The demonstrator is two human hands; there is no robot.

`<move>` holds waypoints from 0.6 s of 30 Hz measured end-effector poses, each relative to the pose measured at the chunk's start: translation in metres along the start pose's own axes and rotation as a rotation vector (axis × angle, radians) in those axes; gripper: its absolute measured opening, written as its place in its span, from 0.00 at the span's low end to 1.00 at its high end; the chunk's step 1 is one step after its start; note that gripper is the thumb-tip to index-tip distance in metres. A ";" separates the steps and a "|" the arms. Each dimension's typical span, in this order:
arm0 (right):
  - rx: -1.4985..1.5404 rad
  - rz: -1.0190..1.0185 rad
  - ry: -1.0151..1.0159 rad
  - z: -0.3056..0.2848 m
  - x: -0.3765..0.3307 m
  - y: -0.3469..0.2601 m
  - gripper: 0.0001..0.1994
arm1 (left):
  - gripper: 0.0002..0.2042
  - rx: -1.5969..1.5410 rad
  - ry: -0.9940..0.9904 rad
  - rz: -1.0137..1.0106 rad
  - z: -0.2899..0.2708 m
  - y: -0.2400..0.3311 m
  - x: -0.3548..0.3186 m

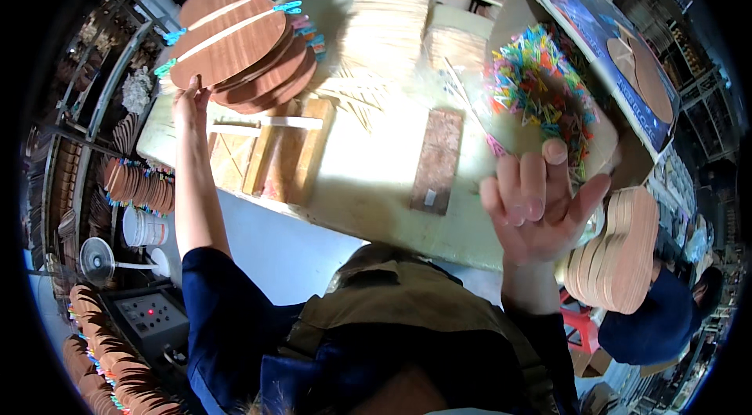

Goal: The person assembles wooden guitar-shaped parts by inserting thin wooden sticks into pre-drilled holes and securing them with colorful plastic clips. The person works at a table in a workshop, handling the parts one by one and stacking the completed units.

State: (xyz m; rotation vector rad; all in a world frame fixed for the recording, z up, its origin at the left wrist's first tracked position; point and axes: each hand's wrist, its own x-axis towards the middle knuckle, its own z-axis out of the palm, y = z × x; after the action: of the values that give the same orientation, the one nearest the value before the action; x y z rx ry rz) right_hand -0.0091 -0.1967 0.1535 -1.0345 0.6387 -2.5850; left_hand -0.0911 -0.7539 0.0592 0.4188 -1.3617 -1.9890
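My left hand pinches the near edge of a thin brown guitar-shaped wooden panel at the table's left. A pale wooden strip crosses that panel, with a green clothespin and a blue clothespin at its ends. More brown panels are stacked beneath it. Over the table's right side, my right hand is palm up, thumb out and fingers loosely curled, with nothing visible in it. By its fingertips is a pink clothespin at the end of a thin stick.
A box of coloured clothespins stands at the right. Pale wooden strips, a wooden jig and a brown board lie on the table. Curved panels and another person are at the lower right.
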 end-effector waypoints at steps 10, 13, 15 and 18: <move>-0.262 -0.073 0.570 -0.061 -0.089 -0.040 0.26 | 0.19 0.142 0.169 -0.012 -0.004 -0.021 0.071; -0.279 -0.103 0.653 -0.071 -0.112 -0.050 0.24 | 0.41 0.353 0.293 0.144 0.002 -0.026 0.059; -0.245 -0.120 0.708 -0.080 -0.131 -0.057 0.23 | 0.36 0.251 0.199 0.152 -0.023 -0.030 0.078; -0.482 -0.199 0.850 -0.096 -0.168 -0.075 0.19 | 0.19 0.387 0.018 0.267 0.043 -0.023 0.021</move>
State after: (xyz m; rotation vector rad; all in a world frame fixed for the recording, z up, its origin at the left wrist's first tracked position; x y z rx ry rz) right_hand 0.0340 -0.0340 0.0317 -0.0125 1.4625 -3.0809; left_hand -0.1398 -0.7339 0.0576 0.4027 -1.6996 -1.5044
